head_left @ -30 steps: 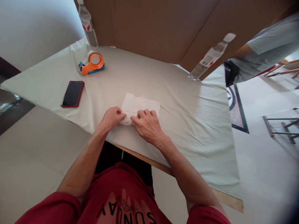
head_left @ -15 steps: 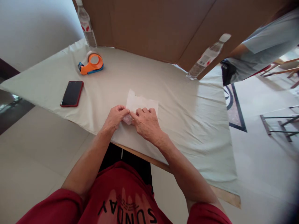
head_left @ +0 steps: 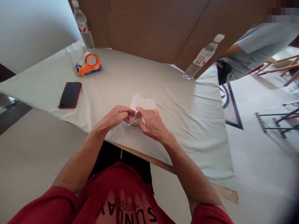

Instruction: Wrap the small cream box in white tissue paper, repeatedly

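A sheet of white paper point(head_left: 148, 103) lies on the cloth-covered table near its front edge, its left side lifted and folded over. On its near part sits a small, see-through, pinkish object point(head_left: 137, 119), whose kind I cannot make out. My left hand point(head_left: 116, 117) comes in from the left, with bent fingers closed on the raised paper flap. From the right, my right hand point(head_left: 153, 123) has its index fingertip by the fold and its thumb against the small object's right side. The hands are close together, and their fingers partly hide the object.
An orange and blue tape dispenser point(head_left: 90, 65) and a red-cased phone point(head_left: 69, 95) lie at left. Water bottles stand at back left point(head_left: 84, 29) and right point(head_left: 202, 59), before a brown cardboard panel point(head_left: 144, 28). Another person's grey sleeve point(head_left: 261, 43) shows at far right.
My left hand has shifted from the small object's side to the paper's left flap, now raised and folded inward. My right thumb and index finger have spread apart around the object.
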`<state>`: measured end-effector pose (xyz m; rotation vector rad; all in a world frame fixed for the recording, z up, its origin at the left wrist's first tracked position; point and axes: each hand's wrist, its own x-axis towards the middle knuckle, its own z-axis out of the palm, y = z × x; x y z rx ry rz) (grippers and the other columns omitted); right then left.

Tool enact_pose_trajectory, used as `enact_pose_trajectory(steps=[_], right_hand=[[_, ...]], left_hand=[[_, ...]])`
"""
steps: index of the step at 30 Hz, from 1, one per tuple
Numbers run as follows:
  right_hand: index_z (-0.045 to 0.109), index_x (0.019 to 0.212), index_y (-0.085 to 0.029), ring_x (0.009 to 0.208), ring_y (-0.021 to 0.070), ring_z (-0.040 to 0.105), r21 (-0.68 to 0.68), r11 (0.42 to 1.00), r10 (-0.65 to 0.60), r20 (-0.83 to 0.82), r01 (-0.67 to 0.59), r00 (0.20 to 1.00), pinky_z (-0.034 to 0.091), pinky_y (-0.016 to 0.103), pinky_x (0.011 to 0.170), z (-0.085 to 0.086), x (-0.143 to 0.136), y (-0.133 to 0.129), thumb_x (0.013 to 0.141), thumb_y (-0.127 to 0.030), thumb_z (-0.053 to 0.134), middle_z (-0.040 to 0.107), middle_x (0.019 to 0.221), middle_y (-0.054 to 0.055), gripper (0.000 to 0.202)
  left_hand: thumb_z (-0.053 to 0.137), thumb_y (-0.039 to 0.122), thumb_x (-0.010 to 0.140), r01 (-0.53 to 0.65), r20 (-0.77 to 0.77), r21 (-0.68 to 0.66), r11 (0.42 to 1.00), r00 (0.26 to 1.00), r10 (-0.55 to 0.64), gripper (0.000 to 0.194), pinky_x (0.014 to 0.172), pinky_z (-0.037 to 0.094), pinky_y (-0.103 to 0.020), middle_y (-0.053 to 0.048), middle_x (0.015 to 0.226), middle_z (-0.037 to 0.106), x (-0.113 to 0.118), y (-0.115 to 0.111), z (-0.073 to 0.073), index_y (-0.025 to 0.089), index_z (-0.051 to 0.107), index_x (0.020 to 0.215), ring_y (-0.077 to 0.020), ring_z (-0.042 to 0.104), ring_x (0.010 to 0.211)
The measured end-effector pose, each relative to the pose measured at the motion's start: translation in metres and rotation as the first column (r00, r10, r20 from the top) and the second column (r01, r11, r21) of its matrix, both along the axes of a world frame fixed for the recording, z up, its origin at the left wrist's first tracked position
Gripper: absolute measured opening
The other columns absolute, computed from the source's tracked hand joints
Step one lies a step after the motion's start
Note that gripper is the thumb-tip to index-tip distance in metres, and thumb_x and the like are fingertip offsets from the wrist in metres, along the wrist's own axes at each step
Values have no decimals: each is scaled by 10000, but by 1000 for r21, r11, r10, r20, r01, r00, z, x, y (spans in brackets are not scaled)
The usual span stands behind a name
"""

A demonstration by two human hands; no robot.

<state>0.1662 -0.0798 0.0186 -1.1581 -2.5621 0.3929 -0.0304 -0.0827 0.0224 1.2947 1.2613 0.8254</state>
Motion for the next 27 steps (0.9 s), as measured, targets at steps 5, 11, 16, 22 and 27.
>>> enact_pose_trajectory(steps=[5, 11, 16, 22, 27], right_hand=[[481, 1420, -120, 1104, 286, 658, -4, 1000, -21, -22, 20, 1000, 384, 438, 979, -4, 2, -3, 885, -137, 503, 725, 1247, 165, 535], [593, 1320, -166, 1148, 282, 667, 62, 992, -98, -198, 112, 975, 439, 444, 1008, -7, 16, -3, 866, -197, 594, 739, 1214, 132, 455], [668, 1170, -144, 888, 247, 708, -161, 888, -455, -176, 430, 873, 527, 406, 849, -11, 57, -8, 865, -342, 624, 742, 1111, 143, 367], [612, 1272, -147, 800, 227, 684, -400, 758, -585, -68, 515, 808, 519, 387, 816, -29, 63, -6, 834, -528, 659, 743, 966, 98, 583], [497, 1418, -111, 726, 218, 638, -499, 730, -622, -202, 467, 757, 510, 358, 702, -40, 47, 6, 791, -610, 671, 682, 808, 41, 821]], left_hand=[[485, 154, 725, 151, -287, 197, 969, 954, -90, 322, 703, 524, -282, -29, 825, 721, 4, 1, -7, 180, 758, 895, -148, 620, 705], [561, 153, 838, 295, -639, 392, 871, 768, 28, 222, 777, 497, -315, -65, 877, 663, 17, -5, -16, 155, 751, 952, -170, 595, 774], [554, 188, 911, 422, -721, 508, 751, 686, 102, 204, 877, 509, -376, -137, 1061, 648, 17, -4, -23, 149, 749, 953, -251, 592, 992], [538, 126, 903, 467, -700, 563, 682, 708, 94, 224, 916, 510, -390, -127, 1070, 665, 16, -1, -32, 141, 731, 1014, -260, 564, 1019], [553, 120, 902, 433, -702, 542, 720, 704, 105, 201, 910, 511, -371, -118, 1040, 673, 21, -9, -30, 134, 730, 996, -250, 566, 1002]])
